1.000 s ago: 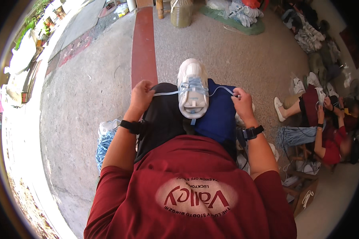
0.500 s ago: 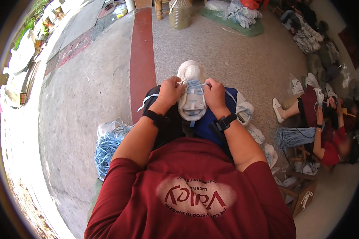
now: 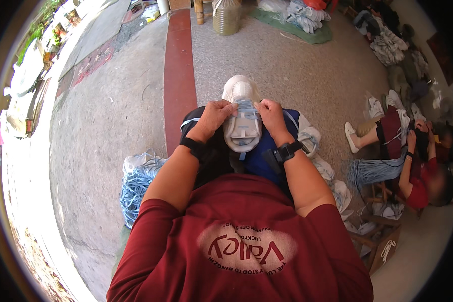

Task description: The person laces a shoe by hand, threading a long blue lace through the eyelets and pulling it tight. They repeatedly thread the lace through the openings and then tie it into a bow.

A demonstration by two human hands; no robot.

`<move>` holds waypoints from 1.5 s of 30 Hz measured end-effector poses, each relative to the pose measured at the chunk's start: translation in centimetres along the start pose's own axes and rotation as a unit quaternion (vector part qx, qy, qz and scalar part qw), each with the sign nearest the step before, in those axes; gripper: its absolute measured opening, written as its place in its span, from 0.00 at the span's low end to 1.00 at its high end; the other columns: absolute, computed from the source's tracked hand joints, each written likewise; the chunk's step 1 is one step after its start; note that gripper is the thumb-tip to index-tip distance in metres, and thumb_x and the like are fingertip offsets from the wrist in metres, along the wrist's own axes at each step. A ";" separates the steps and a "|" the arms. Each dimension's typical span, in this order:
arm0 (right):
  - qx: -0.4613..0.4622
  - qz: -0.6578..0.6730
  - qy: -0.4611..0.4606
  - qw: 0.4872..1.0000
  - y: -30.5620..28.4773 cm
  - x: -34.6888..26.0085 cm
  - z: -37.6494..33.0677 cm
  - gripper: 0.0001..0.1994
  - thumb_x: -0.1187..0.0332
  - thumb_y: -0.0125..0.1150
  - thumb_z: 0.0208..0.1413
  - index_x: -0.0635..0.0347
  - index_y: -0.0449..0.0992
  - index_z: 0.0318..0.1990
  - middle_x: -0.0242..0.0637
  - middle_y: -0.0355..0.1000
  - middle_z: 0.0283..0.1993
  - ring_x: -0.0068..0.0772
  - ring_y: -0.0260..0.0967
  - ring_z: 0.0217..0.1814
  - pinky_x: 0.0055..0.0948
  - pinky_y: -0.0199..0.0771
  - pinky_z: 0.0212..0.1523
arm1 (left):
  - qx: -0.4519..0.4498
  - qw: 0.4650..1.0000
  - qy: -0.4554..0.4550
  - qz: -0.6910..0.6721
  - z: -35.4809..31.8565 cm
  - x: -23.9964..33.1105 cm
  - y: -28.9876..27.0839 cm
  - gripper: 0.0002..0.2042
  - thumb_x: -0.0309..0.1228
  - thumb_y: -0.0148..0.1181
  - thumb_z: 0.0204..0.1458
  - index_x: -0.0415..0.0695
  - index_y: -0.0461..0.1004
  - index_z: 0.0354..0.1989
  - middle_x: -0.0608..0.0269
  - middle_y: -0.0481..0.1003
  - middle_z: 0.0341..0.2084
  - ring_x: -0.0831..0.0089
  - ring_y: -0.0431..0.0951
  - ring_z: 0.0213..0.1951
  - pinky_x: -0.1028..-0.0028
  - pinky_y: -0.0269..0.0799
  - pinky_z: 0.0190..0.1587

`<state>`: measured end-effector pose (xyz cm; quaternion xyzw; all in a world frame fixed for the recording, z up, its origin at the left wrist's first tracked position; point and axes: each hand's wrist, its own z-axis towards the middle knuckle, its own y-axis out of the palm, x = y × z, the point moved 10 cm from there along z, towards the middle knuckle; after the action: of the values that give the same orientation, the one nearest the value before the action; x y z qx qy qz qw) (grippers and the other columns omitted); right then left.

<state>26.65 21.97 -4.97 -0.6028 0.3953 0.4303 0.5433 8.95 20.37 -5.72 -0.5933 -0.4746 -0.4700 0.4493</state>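
Shoe, white, is resting across the lap, its toe pointing away from the body. Left hand and right hand are flanking the light-blue lace, fingertips sitting close together; whether they are pinching the lace cannot be told. By appearance, the shoe is probably handling light and soft, hardly fragile; the flat lace is seeming limp. Its sides are likely offering the shoe's steadiest hold.

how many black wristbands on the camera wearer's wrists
2: the left black wristband sits just behind the left hand; the right black wristband, just behind the right hand. None seems hidden.
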 end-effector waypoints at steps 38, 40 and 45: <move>0.020 -0.269 -0.079 0.960 -16.1 -3.7 -13.1 0.04 0.74 0.57 0.46 0.66 0.70 0.25 0.39 0.66 0.20 0.33 0.63 0.21 0.28 0.61 0.24 | 0.139 0.925 0.110 0.336 -10.6 5.2 -14.0 0.02 0.23 0.60 0.43 0.38 0.75 0.24 0.64 0.73 0.17 0.82 0.69 0.21 0.78 0.65 0.26; 0.016 -0.250 -0.102 0.963 -17.3 -3.6 -13.9 0.06 0.73 0.58 0.46 0.66 0.70 0.24 0.38 0.65 0.19 0.29 0.61 0.21 0.27 0.60 0.24 | 0.128 0.946 0.079 0.286 -10.9 3.2 -17.2 0.02 0.23 0.59 0.44 0.37 0.76 0.24 0.64 0.73 0.15 0.80 0.70 0.21 0.77 0.66 0.25; 0.060 -0.206 -0.015 0.977 -24.6 3.3 -16.0 0.07 0.72 0.57 0.46 0.67 0.69 0.23 0.33 0.64 0.17 0.20 0.58 0.22 0.25 0.59 0.24 | 0.151 0.961 -0.040 0.227 -14.4 -3.0 -27.0 0.01 0.23 0.59 0.44 0.40 0.76 0.23 0.68 0.73 0.16 0.83 0.68 0.19 0.82 0.61 0.22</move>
<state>52.31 8.42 0.28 -0.6313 0.2790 0.2937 0.6614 -19.91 9.78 -4.08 -0.6294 -0.4103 -0.2542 0.6090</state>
